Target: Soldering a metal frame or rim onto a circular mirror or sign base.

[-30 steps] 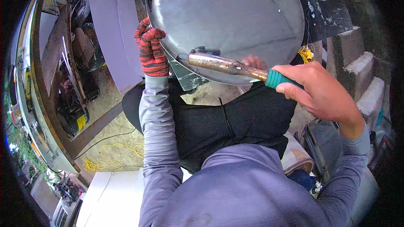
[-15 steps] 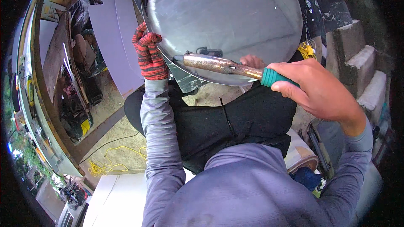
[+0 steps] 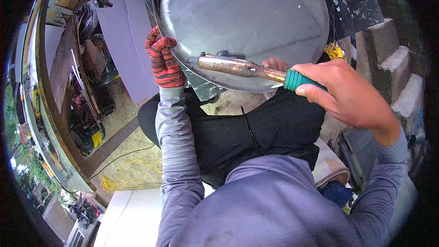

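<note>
A large, round, shallow metal pan (image 3: pixel 247 18) lies over my lap, its grey surface shiny and reflecting. My left hand (image 3: pixel 164 61), in a red and black striped glove, is closed on the pan's left rim. In my bare right hand (image 3: pixel 338 89) is a soldering iron (image 3: pixel 238 67) with a ribbed green handle and a thick, stained metal barrel. The fingers wrap round the handle. The iron points left across the pan's near edge, and its dark tip is at the inner rim close to the gloved hand. Whether the tip touches the metal I cannot tell.
Under the pan is a dark marbled slab (image 3: pixel 363 11). Concrete steps (image 3: pixel 395 68) rise at the right. A purple-grey panel (image 3: pixel 130 41) leans at the left, beside a rusty metal frame (image 3: pixel 107 148). A yellow cord (image 3: pixel 125 180) lies on the floor.
The soldering iron has shifted very slightly at the rim, its barrel a little higher over the pan. My left hand keeps its hold on the same part of the edge.
</note>
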{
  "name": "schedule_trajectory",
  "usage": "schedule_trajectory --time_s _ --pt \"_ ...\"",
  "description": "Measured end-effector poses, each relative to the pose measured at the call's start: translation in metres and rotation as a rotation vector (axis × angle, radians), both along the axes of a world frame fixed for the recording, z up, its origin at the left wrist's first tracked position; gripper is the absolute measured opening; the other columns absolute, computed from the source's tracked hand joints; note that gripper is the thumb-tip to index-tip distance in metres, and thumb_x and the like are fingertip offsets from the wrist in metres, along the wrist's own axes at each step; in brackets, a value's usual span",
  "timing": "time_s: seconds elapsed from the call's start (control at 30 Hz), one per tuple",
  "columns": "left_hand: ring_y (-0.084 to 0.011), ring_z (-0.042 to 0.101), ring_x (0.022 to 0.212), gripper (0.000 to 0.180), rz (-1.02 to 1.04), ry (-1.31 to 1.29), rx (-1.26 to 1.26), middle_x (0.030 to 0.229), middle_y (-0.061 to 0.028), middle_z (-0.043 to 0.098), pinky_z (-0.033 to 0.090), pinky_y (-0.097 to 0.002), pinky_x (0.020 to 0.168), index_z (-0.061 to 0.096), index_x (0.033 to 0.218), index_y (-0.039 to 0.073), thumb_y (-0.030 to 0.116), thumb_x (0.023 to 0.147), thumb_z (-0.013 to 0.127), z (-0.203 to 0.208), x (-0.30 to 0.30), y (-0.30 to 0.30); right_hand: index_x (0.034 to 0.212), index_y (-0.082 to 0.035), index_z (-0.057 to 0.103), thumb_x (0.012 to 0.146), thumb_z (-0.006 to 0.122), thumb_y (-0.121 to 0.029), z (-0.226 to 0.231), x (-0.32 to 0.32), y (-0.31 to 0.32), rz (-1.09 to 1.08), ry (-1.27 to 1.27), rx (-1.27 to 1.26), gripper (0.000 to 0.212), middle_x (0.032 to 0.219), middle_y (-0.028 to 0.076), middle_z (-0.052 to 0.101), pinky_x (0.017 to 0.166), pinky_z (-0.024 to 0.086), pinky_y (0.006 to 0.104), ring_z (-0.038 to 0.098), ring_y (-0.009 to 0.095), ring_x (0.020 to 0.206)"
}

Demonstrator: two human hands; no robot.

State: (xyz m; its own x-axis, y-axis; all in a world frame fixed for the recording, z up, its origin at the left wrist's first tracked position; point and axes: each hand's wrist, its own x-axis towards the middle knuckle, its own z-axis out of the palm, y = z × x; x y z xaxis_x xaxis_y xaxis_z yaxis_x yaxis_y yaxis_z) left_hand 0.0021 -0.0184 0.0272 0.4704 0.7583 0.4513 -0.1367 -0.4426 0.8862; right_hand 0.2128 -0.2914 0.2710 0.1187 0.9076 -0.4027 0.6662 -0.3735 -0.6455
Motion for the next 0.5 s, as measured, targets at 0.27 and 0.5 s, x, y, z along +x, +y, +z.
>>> schedule_trajectory --time_s 0.27,0.5 --pt "-0.0207 0.055 0.116 0.019 -0.015 0.006 0.009 0.141 -0.0108 0.051 0.046 -0.0379 0.101 0.064 0.110 0.011 0.028 0.107 0.055 -0.0001 -0.0029 -0.0002 0.119 0.001 0.066 0.098 0.063 -0.022 0.0008 -0.0031 0.0026 0.008 -0.027 -0.013 0.031 0.095 0.023 0.068 0.080 0.049 0.0480 0.065 0.043 0.088" --pt "-0.0214 0.053 0.119 0.018 -0.010 -0.014 -0.119 0.141 -0.0113 0.051 0.044 -0.0381 0.103 0.065 0.109 0.011 0.027 0.107 0.055 0.0024 -0.0003 -0.0036 0.120 -0.001 0.066 0.099 0.061 -0.023 0.0057 -0.0029 0.0076 0.009 0.021 -0.033 0.031 0.097 0.024 0.068 0.081 0.050 0.0499 0.064 0.044 0.091"
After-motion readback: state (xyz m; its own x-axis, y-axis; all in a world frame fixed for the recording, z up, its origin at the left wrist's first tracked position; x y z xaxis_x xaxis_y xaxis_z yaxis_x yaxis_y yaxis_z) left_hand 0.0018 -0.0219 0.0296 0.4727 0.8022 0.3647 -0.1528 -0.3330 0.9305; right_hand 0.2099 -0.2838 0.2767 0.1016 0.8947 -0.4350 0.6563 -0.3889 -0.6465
